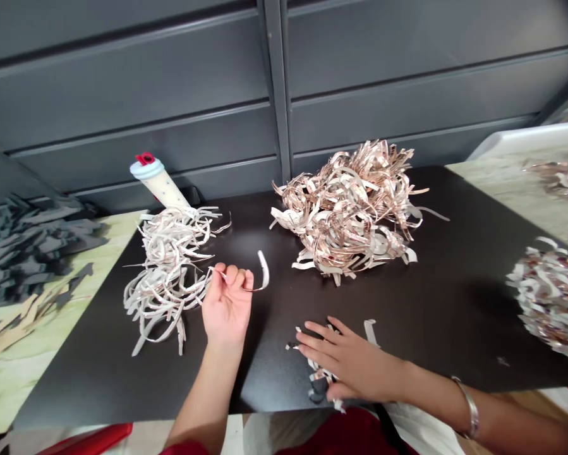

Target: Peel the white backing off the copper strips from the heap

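My left hand [227, 304], palm up, has its fingers curled round a thin curved strip [265, 270], white on its visible face, whose end sticks out to the right. Just left of that hand lies a heap of white curled strips [167, 272]. My right hand [343, 357] is spread palm down over small white and coppery scraps [319, 373] near the table's front edge, partly covering them. A short white piece [370, 332] rests just beyond its wrist side. Farther back sits a large heap of shiny rose-gold strips [354, 208].
A white tumbler with a red-topped lid [158, 180] leans behind the white heap. Dark grey cut pieces [32, 253] pile up at far left. Another heap of small coppery and white pieces [553, 297] is at right on the black tabletop [430, 303]. Grey panels [170, 82] rise behind.
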`<state>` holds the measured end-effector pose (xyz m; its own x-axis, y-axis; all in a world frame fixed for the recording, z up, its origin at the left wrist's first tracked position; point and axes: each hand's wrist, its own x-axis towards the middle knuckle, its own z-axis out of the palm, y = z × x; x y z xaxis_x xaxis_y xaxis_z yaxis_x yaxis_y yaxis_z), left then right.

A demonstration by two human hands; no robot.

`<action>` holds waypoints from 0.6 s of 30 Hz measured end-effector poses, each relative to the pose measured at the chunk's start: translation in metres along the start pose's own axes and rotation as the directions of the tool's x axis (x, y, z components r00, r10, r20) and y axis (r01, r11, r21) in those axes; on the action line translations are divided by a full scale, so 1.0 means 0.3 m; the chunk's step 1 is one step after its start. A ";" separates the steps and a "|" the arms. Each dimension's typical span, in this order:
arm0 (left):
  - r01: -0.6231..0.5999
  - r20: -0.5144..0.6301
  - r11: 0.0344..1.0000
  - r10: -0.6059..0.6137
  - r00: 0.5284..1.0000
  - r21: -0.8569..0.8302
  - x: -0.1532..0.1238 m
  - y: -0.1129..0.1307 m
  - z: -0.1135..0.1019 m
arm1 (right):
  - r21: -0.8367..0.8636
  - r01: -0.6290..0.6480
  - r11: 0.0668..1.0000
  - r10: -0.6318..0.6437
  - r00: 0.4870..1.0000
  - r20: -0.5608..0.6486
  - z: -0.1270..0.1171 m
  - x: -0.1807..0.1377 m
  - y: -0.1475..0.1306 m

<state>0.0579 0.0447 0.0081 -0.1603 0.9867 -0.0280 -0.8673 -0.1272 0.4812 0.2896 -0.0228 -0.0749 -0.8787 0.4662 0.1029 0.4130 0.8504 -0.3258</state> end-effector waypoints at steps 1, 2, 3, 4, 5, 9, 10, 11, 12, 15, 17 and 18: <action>0.076 -0.024 0.992 -0.078 0.997 -0.103 0.003 0.007 -0.001 | 0.011 -0.003 1.000 0.003 1.000 0.007 -0.009 -0.013 0.003; 0.148 -0.039 0.970 -0.158 0.987 -0.195 0.006 0.012 -0.005 | 0.036 -0.023 0.999 0.023 1.000 0.003 -0.020 -0.021 0.009; 0.209 -0.046 0.939 -0.230 0.972 -0.272 0.008 0.014 -0.010 | 0.074 -0.060 0.995 0.061 0.998 -0.018 -0.030 -0.026 0.016; 0.256 -0.051 0.909 -0.288 0.956 -0.330 0.010 0.016 -0.018 | 0.124 -0.107 0.987 0.114 0.992 -0.051 -0.038 -0.029 0.027; 0.291 -0.055 0.882 -0.333 0.941 -0.370 0.012 0.017 -0.026 | 0.185 -0.157 0.970 0.176 0.980 -0.093 -0.046 -0.031 0.039; 0.346 -0.065 0.833 -0.412 0.909 -0.432 0.020 0.019 -0.048 | 0.410 -0.271 0.871 0.370 0.910 -0.186 -0.056 -0.038 0.090; 0.348 -0.063 0.826 -0.416 0.907 -0.443 0.021 0.020 -0.050 | 0.422 -0.276 0.864 0.383 0.904 -0.192 -0.055 -0.042 0.095; 0.350 -0.060 0.819 -0.421 0.905 -0.455 0.021 0.020 -0.050 | 0.405 -0.275 0.872 0.380 0.901 -0.207 -0.052 -0.044 0.093; 0.353 -0.057 0.812 -0.425 0.903 -0.466 0.021 0.020 -0.050 | 0.355 -0.269 0.896 0.364 0.901 -0.235 -0.050 -0.046 0.085; 0.380 -0.039 0.806 -0.444 0.895 -0.454 0.016 0.016 -0.052 | 0.083 -0.196 0.977 0.212 0.936 -0.282 -0.053 -0.030 0.031; 0.413 -0.017 0.824 -0.454 0.891 -0.388 0.012 0.010 -0.059 | -0.020 -0.091 0.996 0.084 0.969 -0.233 -0.074 0.001 -0.008; 0.425 -0.004 0.838 -0.454 0.891 -0.341 0.010 0.007 -0.064 | 0.003 -0.061 0.998 0.059 0.967 -0.247 -0.090 0.022 -0.021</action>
<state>0.0466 0.0455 -0.0079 0.2490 0.9364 -0.2472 -0.9560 0.2786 0.0923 0.2877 -0.0184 -0.0467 -0.7662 0.5616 0.3123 0.4648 0.8199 -0.3342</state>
